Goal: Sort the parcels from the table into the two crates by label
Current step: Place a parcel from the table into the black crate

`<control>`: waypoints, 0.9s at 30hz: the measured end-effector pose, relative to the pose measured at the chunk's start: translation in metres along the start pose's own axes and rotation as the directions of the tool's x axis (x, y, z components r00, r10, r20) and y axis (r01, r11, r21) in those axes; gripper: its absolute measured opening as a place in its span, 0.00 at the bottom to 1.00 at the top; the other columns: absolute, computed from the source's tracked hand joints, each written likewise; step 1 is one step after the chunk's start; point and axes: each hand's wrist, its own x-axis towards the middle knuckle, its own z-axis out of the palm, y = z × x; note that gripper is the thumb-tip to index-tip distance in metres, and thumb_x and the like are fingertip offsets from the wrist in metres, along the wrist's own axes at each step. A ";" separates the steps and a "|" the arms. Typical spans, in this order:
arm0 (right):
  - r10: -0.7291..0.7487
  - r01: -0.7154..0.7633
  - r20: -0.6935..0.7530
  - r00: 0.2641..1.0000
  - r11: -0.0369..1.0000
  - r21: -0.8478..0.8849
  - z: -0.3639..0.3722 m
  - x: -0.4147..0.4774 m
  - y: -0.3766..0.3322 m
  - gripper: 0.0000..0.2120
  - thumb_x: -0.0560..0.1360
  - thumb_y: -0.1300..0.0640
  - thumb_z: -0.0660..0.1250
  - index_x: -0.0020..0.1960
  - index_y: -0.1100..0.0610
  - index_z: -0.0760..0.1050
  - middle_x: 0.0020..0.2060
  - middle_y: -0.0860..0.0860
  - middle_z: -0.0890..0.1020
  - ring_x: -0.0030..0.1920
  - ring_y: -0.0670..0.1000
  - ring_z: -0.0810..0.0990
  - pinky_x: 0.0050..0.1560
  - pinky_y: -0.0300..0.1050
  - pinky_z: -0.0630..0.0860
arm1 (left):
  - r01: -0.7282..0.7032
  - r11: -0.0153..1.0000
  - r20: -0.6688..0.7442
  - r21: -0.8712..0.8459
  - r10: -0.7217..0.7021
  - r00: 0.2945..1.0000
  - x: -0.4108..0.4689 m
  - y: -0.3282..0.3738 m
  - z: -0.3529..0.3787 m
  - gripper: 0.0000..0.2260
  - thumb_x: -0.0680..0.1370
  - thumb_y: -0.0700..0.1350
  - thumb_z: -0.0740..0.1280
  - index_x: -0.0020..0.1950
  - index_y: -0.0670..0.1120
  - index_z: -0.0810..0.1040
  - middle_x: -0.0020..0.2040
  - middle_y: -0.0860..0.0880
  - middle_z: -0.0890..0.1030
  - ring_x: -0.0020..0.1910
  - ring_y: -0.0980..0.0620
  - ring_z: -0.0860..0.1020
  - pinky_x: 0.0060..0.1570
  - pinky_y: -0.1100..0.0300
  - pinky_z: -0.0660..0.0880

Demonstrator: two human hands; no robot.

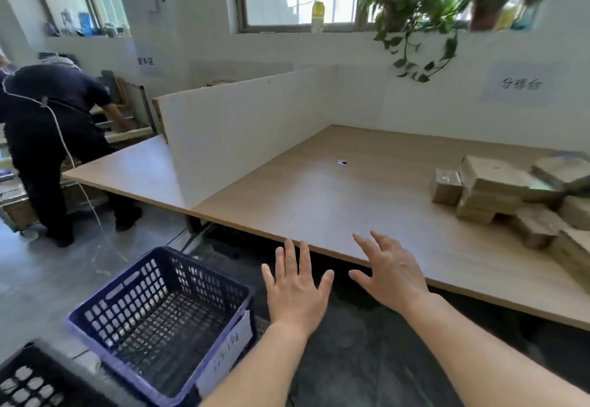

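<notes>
Several brown cardboard parcels lie heaped at the right end of the wooden table. A blue slatted crate with a white paper label stands on the floor at lower left, nothing inside it. The corner of a black crate shows at the bottom left. My left hand hovers flat, fingers spread, just before the table's front edge and right of the blue crate. My right hand is spread too, over the table's front edge. Both hands hold nothing.
A white partition board stands upright along the table's left side. A person in dark clothes bends over at far left, a cord trailing to the floor. Potted plants hang from the windowsill. A paper sign is on the wall.
</notes>
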 end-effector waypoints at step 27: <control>0.559 -0.559 -0.019 0.829 0.829 0.023 -0.015 -0.008 0.421 0.36 0.77 0.38 0.59 0.78 0.47 0.47 0.77 0.53 0.54 0.76 0.53 0.53 0.73 0.53 0.54 | -0.500 0.865 0.299 0.051 0.464 0.834 0.119 0.406 0.198 0.33 0.79 0.66 0.42 0.77 0.53 0.34 0.78 0.48 0.35 0.77 0.48 0.35 0.74 0.46 0.38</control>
